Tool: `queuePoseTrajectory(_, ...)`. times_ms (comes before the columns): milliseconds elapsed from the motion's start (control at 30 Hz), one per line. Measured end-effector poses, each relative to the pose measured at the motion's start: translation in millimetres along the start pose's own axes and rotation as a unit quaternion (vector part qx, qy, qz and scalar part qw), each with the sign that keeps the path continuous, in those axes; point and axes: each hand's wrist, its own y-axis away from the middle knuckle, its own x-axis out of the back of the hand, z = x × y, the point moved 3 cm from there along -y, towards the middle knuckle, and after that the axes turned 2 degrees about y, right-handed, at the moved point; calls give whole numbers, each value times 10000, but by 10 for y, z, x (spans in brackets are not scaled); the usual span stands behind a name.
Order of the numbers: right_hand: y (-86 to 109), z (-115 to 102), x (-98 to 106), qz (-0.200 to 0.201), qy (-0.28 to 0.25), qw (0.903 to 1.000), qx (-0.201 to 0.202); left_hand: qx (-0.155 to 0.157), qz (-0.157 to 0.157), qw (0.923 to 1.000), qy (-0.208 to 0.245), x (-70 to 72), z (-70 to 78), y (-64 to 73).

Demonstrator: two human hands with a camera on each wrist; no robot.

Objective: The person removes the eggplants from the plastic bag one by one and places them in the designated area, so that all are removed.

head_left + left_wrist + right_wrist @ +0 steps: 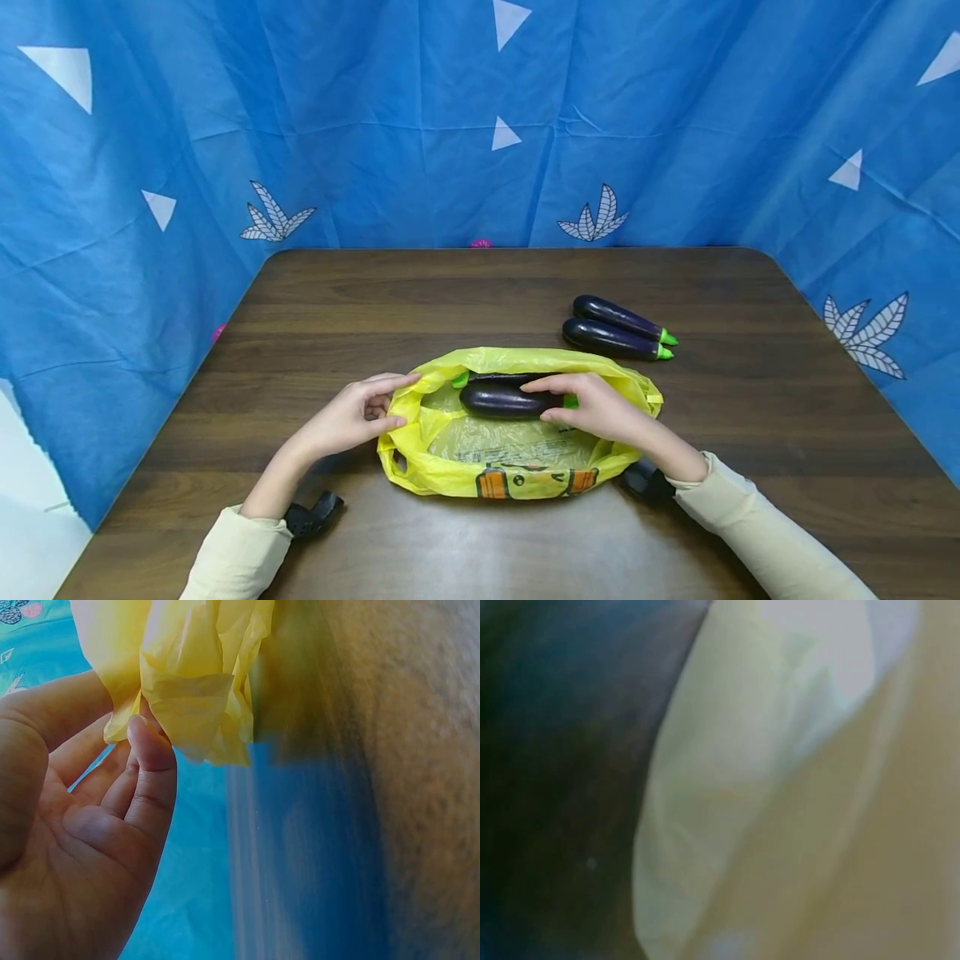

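Observation:
A yellow plastic bag (517, 487) with a printed cartoon face lies with its mouth spread wide. My left hand (356, 412) pinches the bag's left rim between thumb and fingers; in the left wrist view this hand (97, 795) has the thin yellow plastic (195, 705) at its fingertips. Inside the bag, my right hand (600, 408) grips the stem end of a dark purple eggplant (502, 401). Behind it in the bag lies another eggplant (502, 379), its green stem pointing left. In the right wrist view, blurred bag plastic (705, 825) fills much of the picture.
Two more eggplants, one farther back (611, 312) and one nearer (607, 337), lie side by side behind the bag's right end, green stems to the right. All stand on a brown wooden table (360, 300). A blue patterned curtain (420, 167) hangs behind.

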Motion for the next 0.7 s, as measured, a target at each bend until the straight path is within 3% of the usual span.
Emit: queuePoseTrajectory(700, -20, 9, -47, -319, 189, 9989, -284, -51, -4, 10000, 67, 4, -14, 11)
